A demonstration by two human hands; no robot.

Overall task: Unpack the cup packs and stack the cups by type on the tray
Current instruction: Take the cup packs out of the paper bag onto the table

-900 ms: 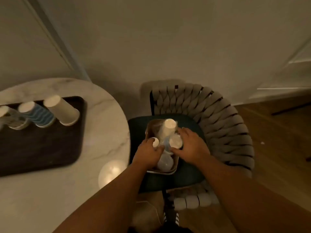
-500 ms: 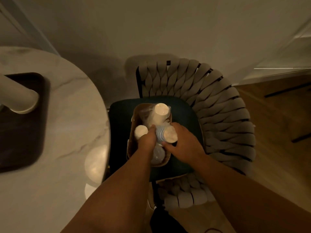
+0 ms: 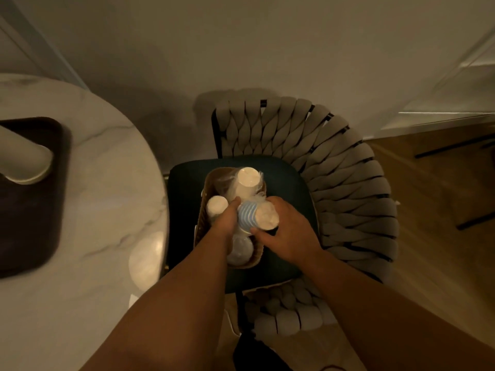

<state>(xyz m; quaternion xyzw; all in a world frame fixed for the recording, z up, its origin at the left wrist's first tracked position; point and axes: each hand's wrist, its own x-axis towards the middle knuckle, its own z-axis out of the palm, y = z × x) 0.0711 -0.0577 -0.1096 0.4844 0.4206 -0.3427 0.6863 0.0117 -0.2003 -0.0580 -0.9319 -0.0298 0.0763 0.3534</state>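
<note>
Since the earlier frame both hands are closing in on the blue-striped cup pack (image 3: 250, 218) inside the brown bag (image 3: 204, 194) on the chair seat (image 3: 184, 183): left hand (image 3: 226, 223) and right hand (image 3: 288, 234) are gripping its sides. One plain cup stack (image 3: 24, 159) is already lying on the tray (image 3: 32, 236) at the desk (image 3: 107, 183) edge, while several packs are still waiting in the bag.

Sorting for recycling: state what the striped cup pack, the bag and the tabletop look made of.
Striped cup pack: seemingly paper cups, matte blue-white print, in glossy clear film. Bag: looks like brown kraft paper, dull. Tabletop: marble or a marble-look surface, polished, grey veins and lamp glare.
</note>
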